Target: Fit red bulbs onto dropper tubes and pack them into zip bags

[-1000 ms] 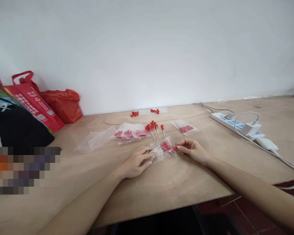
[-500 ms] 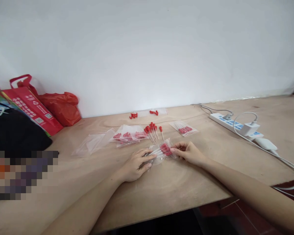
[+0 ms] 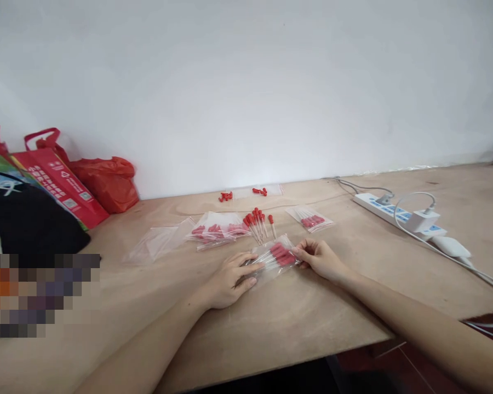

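A clear zip-lock bag of red-bulbed droppers (image 3: 281, 255) lies between my hands, its red bulbs toward the right. My left hand (image 3: 231, 280) is closed over the bag's left end, fingers above and thumb below. With thumb and fingertips, my right hand (image 3: 318, 259) pinches the bag's right edge. Just beyond the bag are several loose droppers (image 3: 256, 220), bulbs pointing away from me. Filled zip-lock bags (image 3: 216, 227) are piled behind my left hand. Another filled bag (image 3: 311, 219) rests behind my right hand.
Flat clear bags (image 3: 160, 242) lie left of the pile. Loose red bulbs (image 3: 225, 196) sit near the wall beside another clear bag (image 3: 242, 192). A power strip (image 3: 365, 202) with chargers and cables is at right. Red bags (image 3: 107, 180) and a black bag (image 3: 28, 230) stand at left.
The bag between my hands now looks flatter and more stretched out, with its red bulbs spread apart. My right hand is slightly farther right, still pinching the edge.
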The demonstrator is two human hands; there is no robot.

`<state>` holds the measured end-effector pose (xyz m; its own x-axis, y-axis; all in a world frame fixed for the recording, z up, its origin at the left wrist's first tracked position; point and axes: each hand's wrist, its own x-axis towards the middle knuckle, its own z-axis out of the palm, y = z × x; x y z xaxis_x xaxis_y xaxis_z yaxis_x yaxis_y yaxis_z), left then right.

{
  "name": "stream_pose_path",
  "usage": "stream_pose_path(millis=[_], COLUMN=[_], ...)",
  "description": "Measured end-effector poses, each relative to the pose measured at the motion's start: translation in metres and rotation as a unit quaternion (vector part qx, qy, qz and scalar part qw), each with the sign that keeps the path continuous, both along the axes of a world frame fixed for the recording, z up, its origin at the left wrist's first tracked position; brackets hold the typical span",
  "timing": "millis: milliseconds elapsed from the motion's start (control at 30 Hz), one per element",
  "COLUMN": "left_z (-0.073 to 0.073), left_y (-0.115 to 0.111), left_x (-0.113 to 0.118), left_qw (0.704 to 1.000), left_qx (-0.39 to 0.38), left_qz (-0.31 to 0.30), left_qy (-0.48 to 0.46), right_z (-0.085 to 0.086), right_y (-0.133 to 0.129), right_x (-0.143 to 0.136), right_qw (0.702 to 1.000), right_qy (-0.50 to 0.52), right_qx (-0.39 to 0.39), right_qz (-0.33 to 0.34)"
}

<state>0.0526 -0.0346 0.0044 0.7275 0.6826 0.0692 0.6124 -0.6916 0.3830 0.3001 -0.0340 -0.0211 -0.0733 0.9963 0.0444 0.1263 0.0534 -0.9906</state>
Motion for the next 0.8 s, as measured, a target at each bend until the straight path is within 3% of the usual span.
stream_pose_path(millis=[400, 667, 800], left_z=[0.001, -0.002, -0.002], left_y=[-0.001, 0.000, 0.000], left_x=[0.000, -0.001, 0.000], left_qw=[1.000, 1.000, 1.000], left_qx=[-0.001, -0.001, 0.008], left_qz=[0.008, 0.013, -0.001], left_qy=[0.001, -0.001, -0.012], right_z=[0.000, 0.001, 0.010], right_y=[-0.002, 0.005, 0.015], right_x=[0.004, 0.002, -0.003], right_qw=[0.988, 0.990, 0.980], right_qy=[0.086, 0.119, 0.095], right_qx=[-0.016, -0.077, -0.171], right_qz=[0.124, 0.011, 0.023])
